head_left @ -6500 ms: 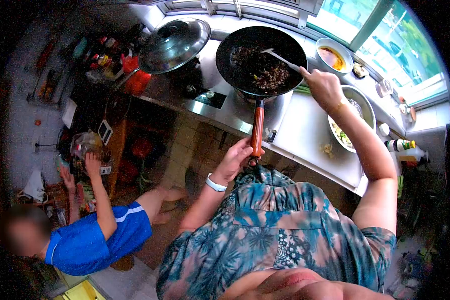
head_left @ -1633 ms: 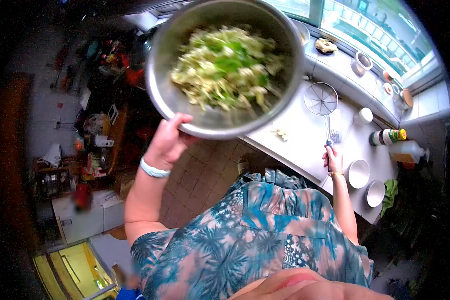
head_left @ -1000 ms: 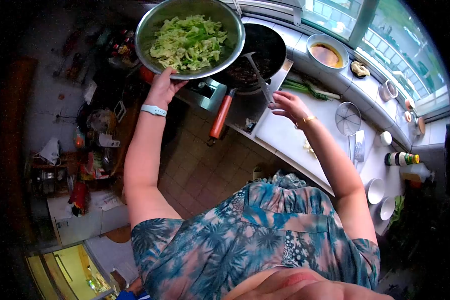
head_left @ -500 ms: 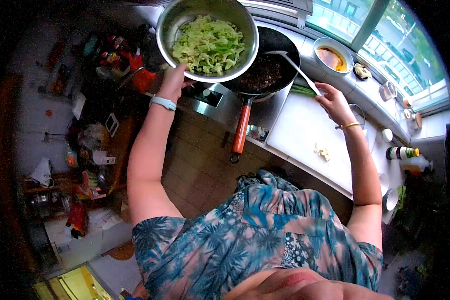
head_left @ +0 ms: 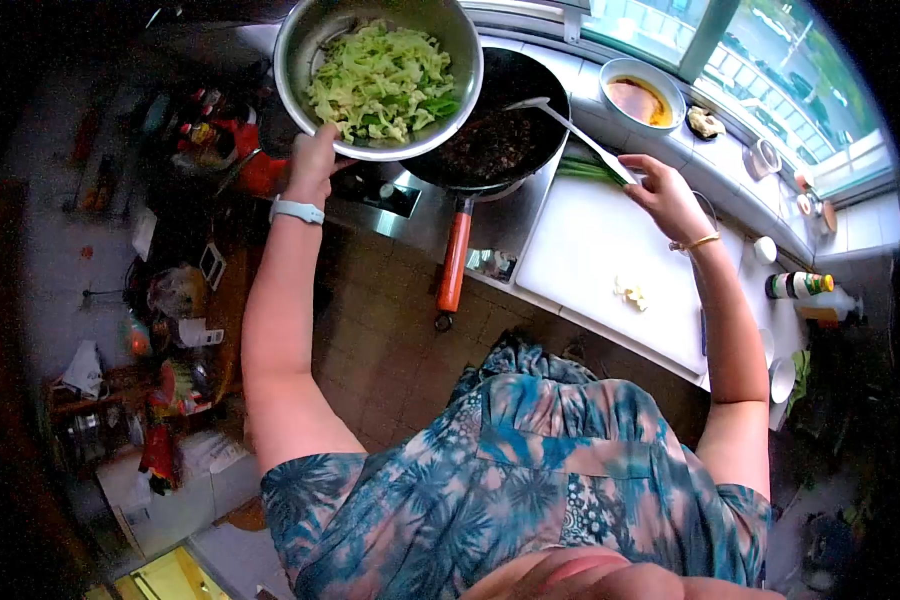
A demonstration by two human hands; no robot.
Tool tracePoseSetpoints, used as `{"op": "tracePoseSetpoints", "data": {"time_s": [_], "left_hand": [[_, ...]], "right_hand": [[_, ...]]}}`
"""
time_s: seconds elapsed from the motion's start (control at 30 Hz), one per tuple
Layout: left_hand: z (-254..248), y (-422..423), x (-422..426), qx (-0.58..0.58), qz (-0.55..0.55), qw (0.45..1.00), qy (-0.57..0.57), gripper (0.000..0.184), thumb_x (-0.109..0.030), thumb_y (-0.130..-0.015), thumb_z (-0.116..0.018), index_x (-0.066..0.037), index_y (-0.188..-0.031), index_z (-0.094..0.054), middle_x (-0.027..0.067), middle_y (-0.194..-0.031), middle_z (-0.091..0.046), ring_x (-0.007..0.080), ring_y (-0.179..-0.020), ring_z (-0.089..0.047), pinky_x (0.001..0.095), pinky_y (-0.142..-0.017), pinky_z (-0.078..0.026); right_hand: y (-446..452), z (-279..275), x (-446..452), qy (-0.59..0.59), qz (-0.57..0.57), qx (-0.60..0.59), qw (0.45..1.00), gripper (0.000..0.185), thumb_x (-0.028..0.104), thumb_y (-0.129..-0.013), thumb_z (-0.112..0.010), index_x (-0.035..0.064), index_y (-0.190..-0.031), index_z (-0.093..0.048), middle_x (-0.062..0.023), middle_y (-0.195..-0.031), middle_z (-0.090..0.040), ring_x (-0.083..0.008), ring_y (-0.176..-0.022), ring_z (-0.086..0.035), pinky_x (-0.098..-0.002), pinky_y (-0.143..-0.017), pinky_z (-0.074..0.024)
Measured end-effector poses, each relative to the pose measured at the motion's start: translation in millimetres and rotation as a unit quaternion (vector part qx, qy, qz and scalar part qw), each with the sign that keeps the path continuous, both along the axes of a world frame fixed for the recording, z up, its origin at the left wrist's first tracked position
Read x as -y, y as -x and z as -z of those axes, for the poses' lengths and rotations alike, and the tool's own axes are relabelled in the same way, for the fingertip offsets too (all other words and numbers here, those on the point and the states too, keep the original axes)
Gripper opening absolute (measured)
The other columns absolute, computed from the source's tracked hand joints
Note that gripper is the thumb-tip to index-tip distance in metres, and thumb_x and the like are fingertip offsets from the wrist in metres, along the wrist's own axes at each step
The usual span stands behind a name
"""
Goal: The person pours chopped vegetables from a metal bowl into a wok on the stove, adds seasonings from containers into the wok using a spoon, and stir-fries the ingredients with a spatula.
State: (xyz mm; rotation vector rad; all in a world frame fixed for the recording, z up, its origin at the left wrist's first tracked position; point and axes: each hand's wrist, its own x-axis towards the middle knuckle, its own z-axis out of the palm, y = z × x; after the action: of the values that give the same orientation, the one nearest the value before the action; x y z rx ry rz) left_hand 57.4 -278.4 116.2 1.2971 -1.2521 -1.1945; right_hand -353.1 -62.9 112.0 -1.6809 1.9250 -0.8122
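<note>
My left hand (head_left: 314, 162) grips the near rim of a steel mixing bowl (head_left: 467, 75), tilted toward me and partly overlapping the left side of a frying pan. Torn pale-green cabbage (head_left: 382, 85) lies inside the bowl. The black pan (head_left: 545, 85) rests on the stove with dark browned bits (head_left: 490, 145) on its bottom, and its reddish wooden handle (head_left: 454, 262) points toward me. Closed around the handle of a pale spatula (head_left: 582, 134) is my right hand (head_left: 660, 196), above the cutting board. The spatula's blade end reaches into the pan.
Green stalks (head_left: 585, 170) and small pale pieces (head_left: 630, 293) lie on the white cutting board (head_left: 570, 245). A bowl of brownish liquid (head_left: 640, 100) stands on the window ledge. A bottle with a yellow cap (head_left: 800, 285) stands at the right. The steel stove front (head_left: 510, 225) borders the floor.
The whole view has shifted, so the bowl, pan and board appear further left. Both hands keep their holds, and the cabbage is still in the bowl.
</note>
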Motion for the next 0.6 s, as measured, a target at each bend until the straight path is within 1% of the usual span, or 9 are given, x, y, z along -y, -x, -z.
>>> {"op": "tracePoseSetpoints", "data": {"time_s": [0.03,0.17,0.27,0.3,0.37,0.47,0.5,0.53,0.6], "left_hand": [[2.2,-2.3,-2.2,-0.002,0.004,1.0,-0.002,0.031,-0.014,-0.088,-0.051,0.01,-0.108,-0.052,0.017,-0.101,-0.06,0.027,-0.085,-0.065,0.0399,-0.065,-0.059],[1.2,-2.4,-4.0,-0.013,0.001,1.0,-0.004,0.032,-0.014,-0.088,-0.05,0.011,-0.109,-0.051,0.0173,-0.102,-0.059,0.0269,-0.086,-0.065,0.0406,-0.066,-0.059],[6.3,-1.0,-1.4,-0.009,0.001,1.0,-0.01,0.034,-0.014,-0.088,-0.05,0.012,-0.11,-0.05,0.0181,-0.102,-0.059,0.0271,-0.086,-0.065,0.0397,-0.065,-0.059],[10.1,-0.8,0.9,-0.01,0.0,1.0,-0.01,0.034,-0.014,-0.088,-0.05,0.012,-0.11,-0.05,0.0181,-0.102,-0.059,0.0271,-0.086,-0.065,0.0397,-0.065,-0.059],[18.6,-1.0,4.8,-0.023,-0.009,0.999,0.021,0.031,-0.016,-0.085,-0.055,0.009,-0.102,-0.056,0.0146,-0.092,-0.063,0.0237,-0.079,-0.066,0.0383,-0.063,-0.058],[15.1,2.6,1.1,0.011,0.0,1.0,0.018,0.032,-0.016,-0.084,-0.055,0.01,-0.101,-0.056,0.0151,-0.093,-0.064,0.0236,-0.079,-0.066,0.0381,-0.062,-0.058],[14.0,7.0,-1.5,0.005,0.0,1.0,0.028,0.035,-0.018,-0.084,-0.057,0.012,-0.1,-0.057,0.0152,-0.092,-0.064,0.0233,-0.079,-0.065,0.0359,-0.064,-0.055],[12.6,10.0,-4.3,0.006,-0.001,1.0,0.026,0.035,-0.018,-0.084,-0.057,0.012,-0.1,-0.057,0.0152,-0.092,-0.064,0.0233,-0.079,-0.065,0.0359,-0.064,-0.055],[4.1,17.8,-15.2,0.144,-0.046,0.985,0.077,0.032,-0.014,-0.083,-0.053,0.014,-0.097,-0.057,0.0173,-0.088,-0.064,0.0259,-0.074,-0.064,0.0354,-0.065,-0.049]], "right_hand": [[-2.0,-2.6,-2.3,0.003,-0.002,0.014,1.0,0.037,0.012,-0.082,-0.064,0.0027,-0.117,-0.058,-0.0021,-0.061,-0.044,-0.0105,-0.056,-0.041,-0.0296,-0.053,-0.0379],[0.6,-3.6,-3.5,0.021,-0.001,-0.015,1.0,0.037,0.012,-0.082,-0.064,0.0027,-0.117,-0.058,-0.0025,-0.06,-0.043,-0.0114,-0.056,-0.04,-0.0304,-0.053,-0.0379],[-1.2,-7.0,-0.7,0.009,-0.006,-0.046,0.999,0.036,0.011,-0.081,-0.063,0.0028,-0.117,-0.058,-0.014,-0.078,-0.061,-0.0202,-0.069,-0.057,-0.0348,-0.071,-0.0476],[-2.9,-7.3,0.5,0.009,-0.008,-0.047,0.999,0.036,0.011,-0.081,-0.063,0.0028,-0.117,-0.058,-0.014,-0.078,-0.061,-0.0202,-0.069,-0.057,-0.0348,-0.071,-0.0476],[-9.0,-5.9,3.4,0.026,-0.01,-0.08,0.996,0.037,0.01,-0.081,-0.063,0.0026,-0.117,-0.058,-0.0195,-0.095,-0.065,-0.0258,-0.081,-0.062,-0.0365,-0.08,-0.0484],[-17.9,-9.5,0.7,0.048,-0.012,-0.082,0.995,0.039,0.011,-0.081,-0.063,0.0028,-0.118,-0.057,-0.0195,-0.1,-0.065,-0.0293,-0.083,-0.062,-0.0369,-0.081,-0.0485],[-18.7,-10.8,-2.0,0.046,-0.013,-0.082,0.996,0.039,0.011,-0.081,-0.063,0.0028,-0.118,-0.057,-0.0195,-0.1,-0.065,-0.0293,-0.083,-0.062,-0.0369,-0.081,-0.0485],[-19.3,-12.5,-4.1,0.044,-0.011,-0.062,0.997,0.039,0.011,-0.081,-0.063,0.0029,-0.119,-0.057,-0.0195,-0.099,-0.065,-0.0292,-0.083,-0.062,-0.0369,-0.081,-0.0484],[-21.9,-20.8,-7.4,0.04,-0.011,-0.044,0.998,0.04,0.011,-0.081,-0.063,0.0031,-0.119,-0.056,-0.0194,-0.098,-0.065,-0.0292,-0.083,-0.062,-0.0368,-0.081,-0.0482]]}}
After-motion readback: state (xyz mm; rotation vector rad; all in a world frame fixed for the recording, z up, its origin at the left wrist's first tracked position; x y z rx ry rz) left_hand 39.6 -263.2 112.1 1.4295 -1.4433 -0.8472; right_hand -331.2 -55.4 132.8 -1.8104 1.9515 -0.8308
